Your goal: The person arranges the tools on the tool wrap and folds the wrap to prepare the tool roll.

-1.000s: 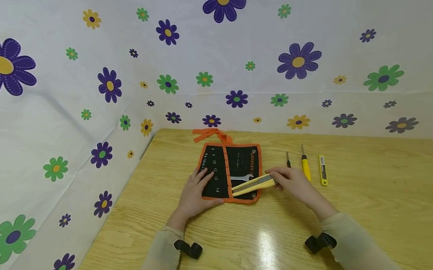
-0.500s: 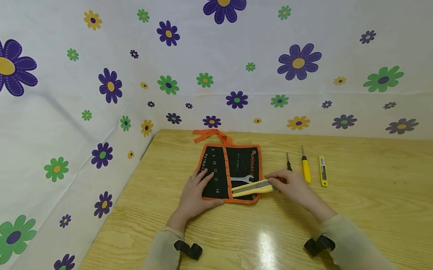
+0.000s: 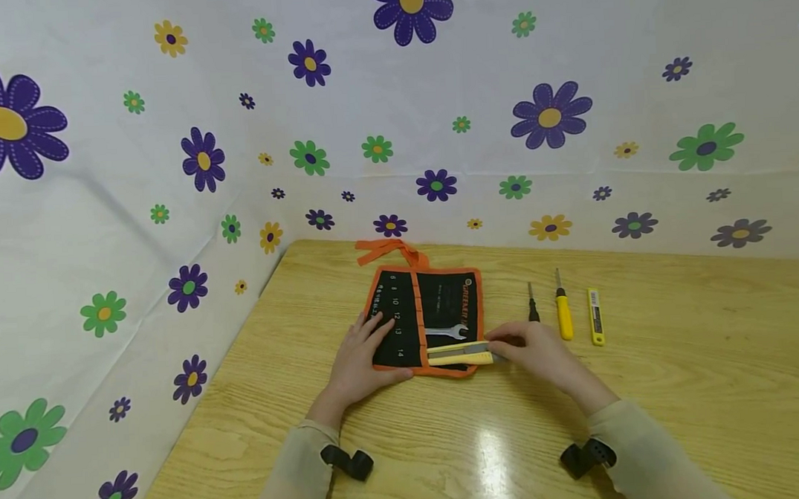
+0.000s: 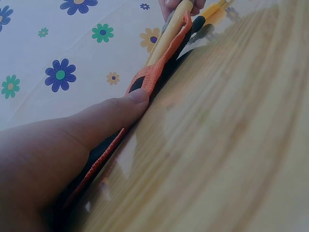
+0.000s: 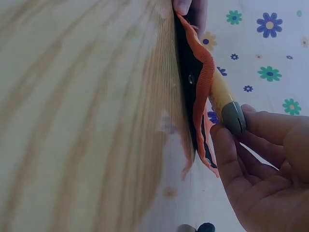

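Note:
A black tool pouch [image 3: 442, 296] with orange edging lies spread on the table, its left half a row of numbered pockets. Across that pocket side rests my left hand [image 3: 360, 363], fingers spread, thumb [image 4: 137, 96] along the near edge. A yellow utility knife [image 3: 454, 353] has its left end inside the nearest pocket, beside the number 14. My right hand [image 3: 534, 354] pinches the knife's grey end [image 5: 233, 118] between thumb and fingers. Just beyond the knife, a wrench [image 3: 448, 332] sticks out of another pocket, its open jaw showing.
Right of the pouch lie a black-handled screwdriver [image 3: 533, 307], a yellow-handled screwdriver [image 3: 564, 315] and a flat yellow piece with a label [image 3: 597, 319]. An orange strap [image 3: 389, 248] trails from the pouch's far edge. Flower-patterned sheeting [image 3: 485, 74] rises behind the wooden table [image 3: 699, 355].
My right hand has moved left and slightly nearer, sliding the utility knife deeper into the pocket and lining it up with it. The left hand stays put.

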`<state>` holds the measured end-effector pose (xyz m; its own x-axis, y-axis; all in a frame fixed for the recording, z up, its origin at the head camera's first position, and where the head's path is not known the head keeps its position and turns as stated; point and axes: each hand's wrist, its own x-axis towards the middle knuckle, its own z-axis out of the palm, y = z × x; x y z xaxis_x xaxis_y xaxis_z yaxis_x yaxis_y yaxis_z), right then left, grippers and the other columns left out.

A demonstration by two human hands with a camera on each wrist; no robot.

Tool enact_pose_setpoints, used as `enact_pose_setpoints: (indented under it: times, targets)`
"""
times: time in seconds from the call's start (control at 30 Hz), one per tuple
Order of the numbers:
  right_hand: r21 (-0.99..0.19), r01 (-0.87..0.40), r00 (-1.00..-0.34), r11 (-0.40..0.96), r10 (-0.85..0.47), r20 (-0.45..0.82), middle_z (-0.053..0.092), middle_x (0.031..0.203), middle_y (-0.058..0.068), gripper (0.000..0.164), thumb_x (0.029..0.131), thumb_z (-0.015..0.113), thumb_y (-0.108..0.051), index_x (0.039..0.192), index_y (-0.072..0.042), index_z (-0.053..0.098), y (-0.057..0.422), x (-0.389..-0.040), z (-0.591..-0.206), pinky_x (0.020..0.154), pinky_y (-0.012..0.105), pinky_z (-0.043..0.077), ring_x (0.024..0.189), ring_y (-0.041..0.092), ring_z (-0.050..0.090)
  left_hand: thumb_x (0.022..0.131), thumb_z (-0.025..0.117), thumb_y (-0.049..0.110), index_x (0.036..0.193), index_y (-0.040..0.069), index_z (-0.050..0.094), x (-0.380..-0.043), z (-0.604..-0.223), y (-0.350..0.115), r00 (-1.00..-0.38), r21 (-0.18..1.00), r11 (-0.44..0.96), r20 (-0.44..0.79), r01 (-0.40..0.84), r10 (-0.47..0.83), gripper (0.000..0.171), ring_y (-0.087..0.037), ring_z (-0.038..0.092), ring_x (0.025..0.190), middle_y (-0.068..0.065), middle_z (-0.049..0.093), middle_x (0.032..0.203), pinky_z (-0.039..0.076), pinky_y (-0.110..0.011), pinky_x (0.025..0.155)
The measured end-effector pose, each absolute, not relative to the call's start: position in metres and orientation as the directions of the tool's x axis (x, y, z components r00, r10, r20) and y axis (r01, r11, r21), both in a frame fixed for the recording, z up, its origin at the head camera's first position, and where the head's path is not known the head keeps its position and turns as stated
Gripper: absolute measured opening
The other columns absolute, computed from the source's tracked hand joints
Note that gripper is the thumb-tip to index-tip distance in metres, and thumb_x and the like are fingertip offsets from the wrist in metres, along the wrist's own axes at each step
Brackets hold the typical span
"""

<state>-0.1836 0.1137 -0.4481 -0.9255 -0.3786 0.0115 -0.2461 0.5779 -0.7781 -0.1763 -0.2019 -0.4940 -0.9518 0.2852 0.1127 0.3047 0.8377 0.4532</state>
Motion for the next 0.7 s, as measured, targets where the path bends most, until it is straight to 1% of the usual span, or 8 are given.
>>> enact_pose_setpoints:
  times: [0.07,0.27,0.4,0.53,0.63,0.7]
  targets:
    - [-0.777,-0.254,-0.919,0.576,-0.395,0.008,0.069,0.100,0.004,0.025,0.093,0.064,-0.023,0.109,-0.006,0.072,0.113,-0.183,-0.448,0.069,0.030,0.052,0.083,0.014,0.062,0.073,0.073,0.061,0.148,0.019,0.038,-0.176,-0.494,-0.202,-0.952,0.456,0.836,0.112,0.305,0.286,0.093,-0.031,0.007,0.145,-0.008,0.026,0.155,0.010,-0.048,0.116]
    - [-0.775,-0.284,-0.891,0.565,-0.454,-0.004,0.069,0.103,0.006,0.030,0.092,0.066,-0.024,0.113,-0.003,0.070,0.110,-0.183,-0.447,0.075,0.034,0.054,0.090,0.018,0.064,0.074,0.073,0.060,0.148,0.018,0.038,-0.176,-0.493,-0.202,-0.951,0.471,0.827,0.115,0.306,0.287,0.092,-0.032,0.008,0.144,-0.009,0.026,0.155,0.010,-0.048,0.116]
    - [-0.774,-0.286,-0.882,0.565,-0.471,-0.018,0.068,0.101,0.005,0.033,0.089,0.070,-0.023,0.115,-0.002,0.069,0.108,-0.183,-0.447,0.074,0.032,0.054,0.087,0.016,0.063,0.074,0.073,0.059,0.148,0.018,0.039,-0.176,-0.493,-0.202,-0.951,0.475,0.825,0.115,0.306,0.287,0.091,-0.032,0.008,0.144,-0.009,0.027,0.155,0.009,-0.048,0.116]
    - [-0.792,-0.317,-0.847,0.522,-0.532,-0.012,0.067,0.102,0.008,0.040,0.085,0.073,-0.012,0.121,0.003,0.064,0.106,-0.183,-0.446,0.072,0.029,0.054,0.086,0.017,0.063,0.075,0.073,0.059,0.148,0.018,0.038,-0.176,-0.493,-0.202,-0.950,0.477,0.823,0.115,0.309,0.290,0.091,-0.032,0.008,0.144,-0.009,0.026,0.155,0.009,-0.048,0.116]
    - [-0.806,-0.336,-0.818,0.488,-0.575,-0.008,0.066,0.102,0.011,0.043,0.083,0.071,-0.001,0.124,0.007,0.060,0.104,-0.183,-0.446,0.072,0.026,0.054,0.087,0.019,0.063,0.075,0.073,0.059,0.148,0.018,0.038,-0.176,-0.493,-0.202,-0.949,0.479,0.821,0.118,0.312,0.291,0.091,-0.032,0.008,0.144,-0.009,0.026,0.155,0.009,-0.047,0.116]
    - [-0.802,-0.347,-0.810,0.486,-0.587,-0.005,0.066,0.102,0.012,0.044,0.083,0.069,0.002,0.126,0.008,0.059,0.102,-0.184,-0.446,0.071,0.025,0.054,0.086,0.019,0.064,0.075,0.073,0.059,0.148,0.018,0.038,-0.176,-0.493,-0.202,-0.949,0.481,0.819,0.119,0.312,0.292,0.091,-0.032,0.008,0.144,-0.009,0.026,0.155,0.008,-0.047,0.116]
